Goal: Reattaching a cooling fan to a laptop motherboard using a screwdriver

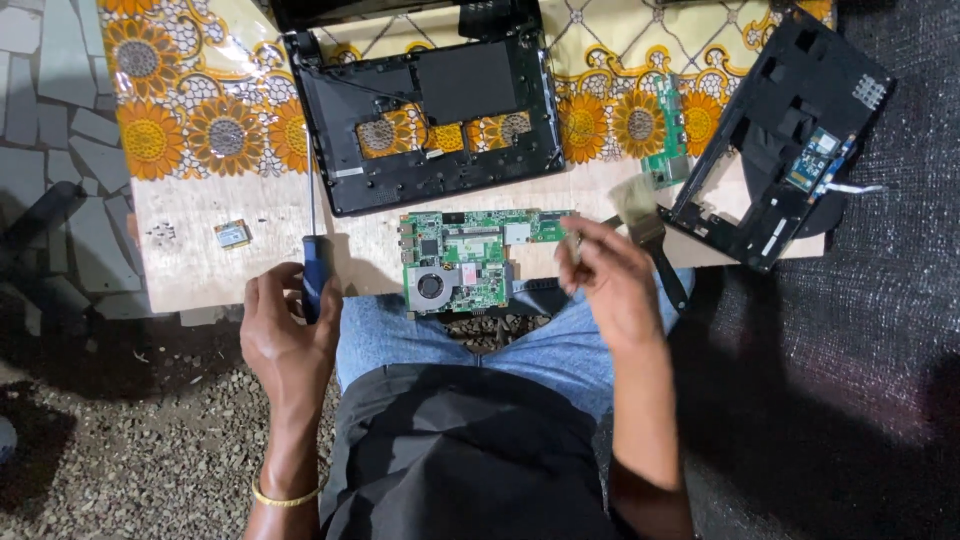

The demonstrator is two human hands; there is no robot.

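Observation:
A green laptop motherboard (458, 262) with a round fan lies at the table's near edge, above my knees. My left hand (287, 335) curls around the blue handle of a screwdriver (315, 272), whose thin shaft points away from me. Just right of the board hovers my right hand (612, 280), fingers pinched together and blurred; whether they hold something small is unclear. Beyond the board sits an emptied black laptop base (430, 115).
A second black laptop shell (785, 120) lies at the table's right end, partly over the edge. A brush (647, 218) rests beside it. A small green board (670, 130) and a tiny card (232, 234) lie on the table. Gravel and stone paving surround the table.

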